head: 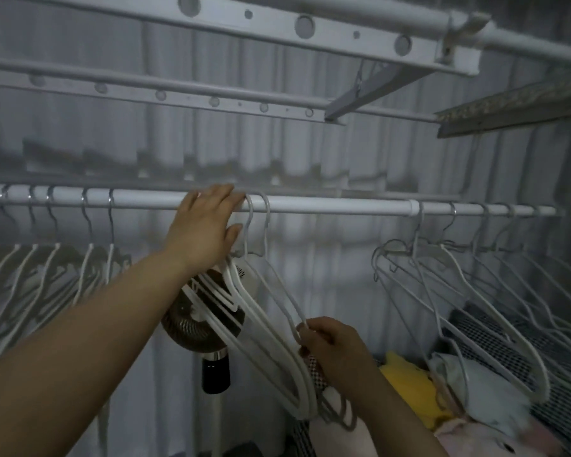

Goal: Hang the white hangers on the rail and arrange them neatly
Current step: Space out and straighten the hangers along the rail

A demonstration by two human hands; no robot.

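Item 1, far left: a row of white hangers [85,268], hooks over the rail [327,206] and spaced apart, shoulders sloping down and away to the left.

Item 2: the rail itself, white, its long axis running left to right across the whole view.

Item 3: my left hand [205,225], raised to the rail. Its fingers were nearly straight and close together, the tips lying on the rail just beside the nearest hook, the thumb spread out below. It gripped nothing that I could see.

Item 4: the middle bunch of hangers [261,324], pressed together, two hooks showing over the rail just right of my fingertips. The bodies hung slanted, long axis from upper left down to lower right.

Item 5: a round brown fan [195,328] with a black handle, behind that bunch and partly hidden.

Item 6: my right hand [335,349], low, fingers curled, pinching a thin lower arm of the bunch.

Item 7: the right group of hangers [482,300], hooked on the rail, crowded and tilted, arms running down to the right.

Item 8: below these, a yellow cloth [406,384] beside a mesh basket [495,338].
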